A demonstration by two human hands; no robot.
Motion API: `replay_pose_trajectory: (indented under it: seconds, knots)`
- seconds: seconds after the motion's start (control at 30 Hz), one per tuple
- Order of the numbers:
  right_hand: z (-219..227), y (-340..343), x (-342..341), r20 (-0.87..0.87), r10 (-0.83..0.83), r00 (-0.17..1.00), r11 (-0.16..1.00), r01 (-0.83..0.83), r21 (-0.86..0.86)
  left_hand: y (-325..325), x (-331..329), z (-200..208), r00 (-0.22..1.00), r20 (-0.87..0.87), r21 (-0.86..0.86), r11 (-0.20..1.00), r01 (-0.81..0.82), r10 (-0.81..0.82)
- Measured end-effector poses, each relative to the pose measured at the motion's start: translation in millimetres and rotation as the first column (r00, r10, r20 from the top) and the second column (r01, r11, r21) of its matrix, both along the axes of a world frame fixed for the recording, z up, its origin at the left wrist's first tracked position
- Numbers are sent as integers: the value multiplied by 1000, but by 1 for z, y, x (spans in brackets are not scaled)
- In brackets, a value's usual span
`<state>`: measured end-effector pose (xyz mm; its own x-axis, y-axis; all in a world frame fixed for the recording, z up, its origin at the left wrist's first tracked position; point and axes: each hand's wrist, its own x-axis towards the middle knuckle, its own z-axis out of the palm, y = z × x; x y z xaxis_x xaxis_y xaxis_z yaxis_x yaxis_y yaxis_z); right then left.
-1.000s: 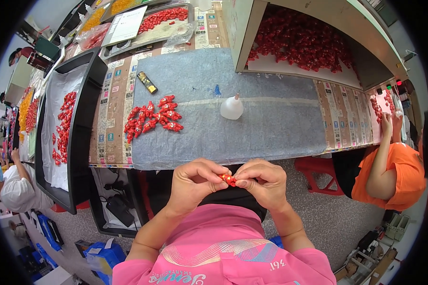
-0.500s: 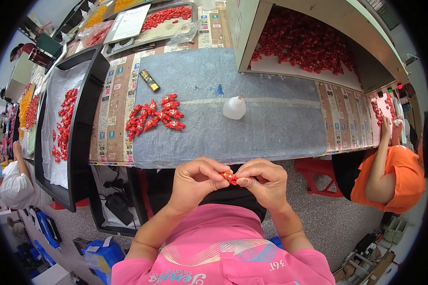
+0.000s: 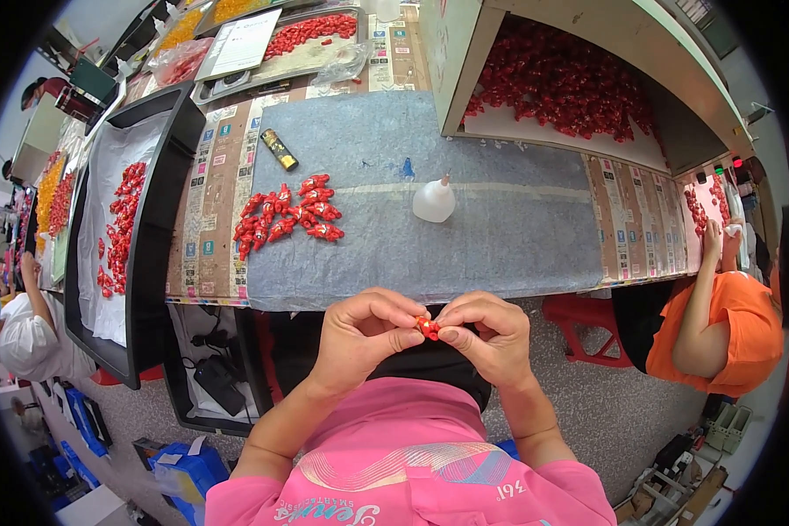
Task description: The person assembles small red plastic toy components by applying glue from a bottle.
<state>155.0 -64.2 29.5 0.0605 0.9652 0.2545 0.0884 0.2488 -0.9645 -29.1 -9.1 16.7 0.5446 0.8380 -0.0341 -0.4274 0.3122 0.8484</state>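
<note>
A small red plastic figure with pale and yellow marks (image 3: 428,328) is pinched between both hands, just off the table's near edge. My left hand (image 3: 364,333) grips its left side with thumb and forefinger. On the other side, the thumb and forefinger of my right hand (image 3: 491,337) close on it. The fingertips hide part of the piece. A group of several similar red figures (image 3: 287,210) lies on the blue-grey mat (image 3: 359,254), left of centre. Right of them, a white squeeze bottle with a narrow tip (image 3: 434,201) stands upright.
A black and gold cylinder (image 3: 278,150) lies behind the red group. At left is a black tray (image 3: 153,219) with red pieces; a shelf box (image 3: 451,79) at back right holds many more. A co-worker in orange (image 3: 723,333) sits at right beside a red stool (image 3: 583,329).
The red figure has turned slightly between my fingertips, showing a different side. Both hands stay nearly in place, still pinching it. The things on the mat are unchanged.
</note>
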Motion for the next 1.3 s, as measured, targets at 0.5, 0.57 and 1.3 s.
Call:
replay_pose_trajectory:
  seconds: [0.5,0.57,1.3]
  knots:
    - [2,1,-2,57,-4,998,1000,4,0,-1,4,10,994,-20,16,994,-108,108]
    - [1,1,-3,68,2,998,1000,-4,18,-1,4,11,990,-25,-2,991,-137,137]
    - [10,13,5,77,56,995,998,-57,10,13,-7,5,987,-118,160,983,-88,107]
